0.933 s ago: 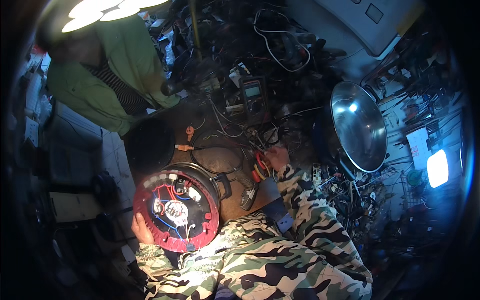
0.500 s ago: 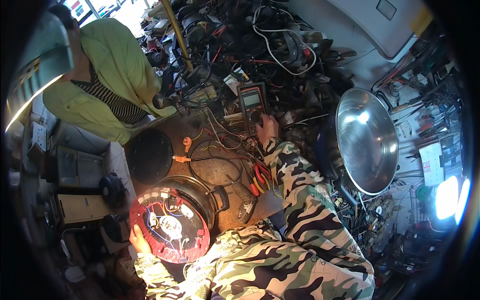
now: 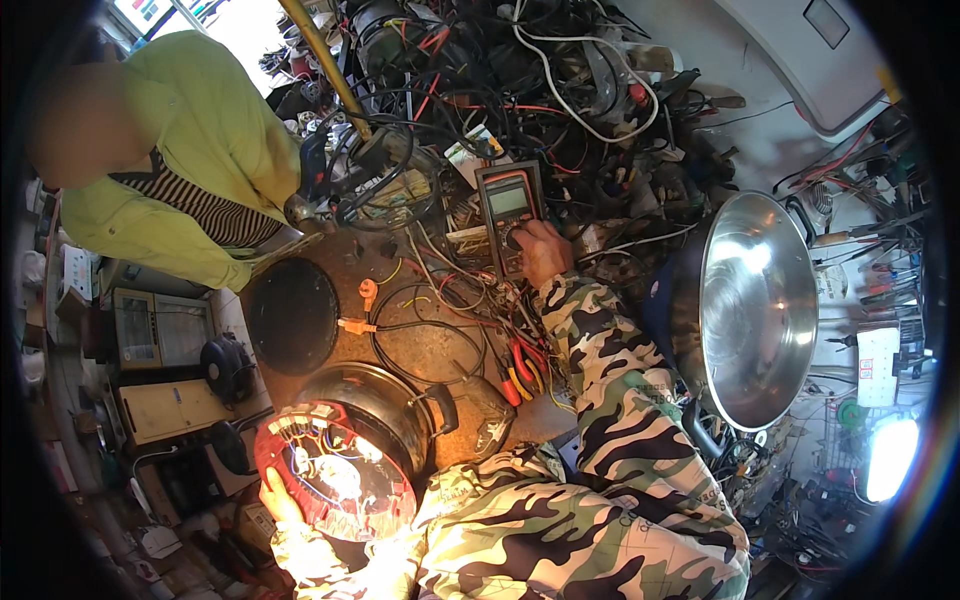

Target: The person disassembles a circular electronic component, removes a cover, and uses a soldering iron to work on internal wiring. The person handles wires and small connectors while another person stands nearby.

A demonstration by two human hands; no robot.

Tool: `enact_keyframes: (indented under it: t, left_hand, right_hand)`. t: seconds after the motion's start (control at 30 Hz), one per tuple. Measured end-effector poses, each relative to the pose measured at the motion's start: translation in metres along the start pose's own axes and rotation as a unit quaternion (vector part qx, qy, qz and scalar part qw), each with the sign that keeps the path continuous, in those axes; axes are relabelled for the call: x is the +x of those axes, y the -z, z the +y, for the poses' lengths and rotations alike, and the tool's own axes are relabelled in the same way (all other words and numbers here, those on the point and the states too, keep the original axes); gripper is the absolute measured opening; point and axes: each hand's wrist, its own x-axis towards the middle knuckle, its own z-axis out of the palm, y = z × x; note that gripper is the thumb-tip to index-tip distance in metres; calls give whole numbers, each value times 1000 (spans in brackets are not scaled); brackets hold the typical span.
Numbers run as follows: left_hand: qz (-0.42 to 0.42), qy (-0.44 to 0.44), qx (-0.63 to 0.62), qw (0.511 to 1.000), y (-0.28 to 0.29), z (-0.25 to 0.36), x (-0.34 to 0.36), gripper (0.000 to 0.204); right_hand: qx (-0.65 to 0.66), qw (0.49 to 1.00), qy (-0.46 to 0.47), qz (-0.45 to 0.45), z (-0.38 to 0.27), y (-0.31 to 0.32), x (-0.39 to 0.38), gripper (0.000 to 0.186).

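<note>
My left hand (image 3: 283,499) grips the base (image 3: 338,476) by its rim (image 3: 268,452), likely stiff, wiring (image 3: 302,458) probably fragile; right hand (image 3: 544,252) at meter (image 3: 511,200), closure unclear.

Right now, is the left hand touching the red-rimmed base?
Touching: in the head view, the left hand holds the red-rimmed base by its outer edge.

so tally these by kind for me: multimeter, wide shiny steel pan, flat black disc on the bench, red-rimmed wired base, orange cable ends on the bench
Multimeter: 1
Wide shiny steel pan: 1
Flat black disc: 1
Red-rimmed wired base: 1
Orange cable ends: 2
Total: 6
</note>
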Motion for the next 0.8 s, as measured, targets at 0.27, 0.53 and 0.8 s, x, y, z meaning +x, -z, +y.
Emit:
enact_keyframes:
  t: [0.27, 0.53, 0.8]
  left_hand:
    - [-26, 30, -38, 998, -8, 10, 1, 55]
    - [-9, 26, 7, 1000, 7, -24, 7, 53]
    - [-5, 41, 27, 999, 1, -12, 6, 55]
  right_hand:
    - [-117, 977, 175, -33, 15, 14, 17, 22]
    - [-154, 953, 259, -46, 3, 27, 27, 20]
    - [-68, 978, 196, -3, -10, 39, 25, 37]
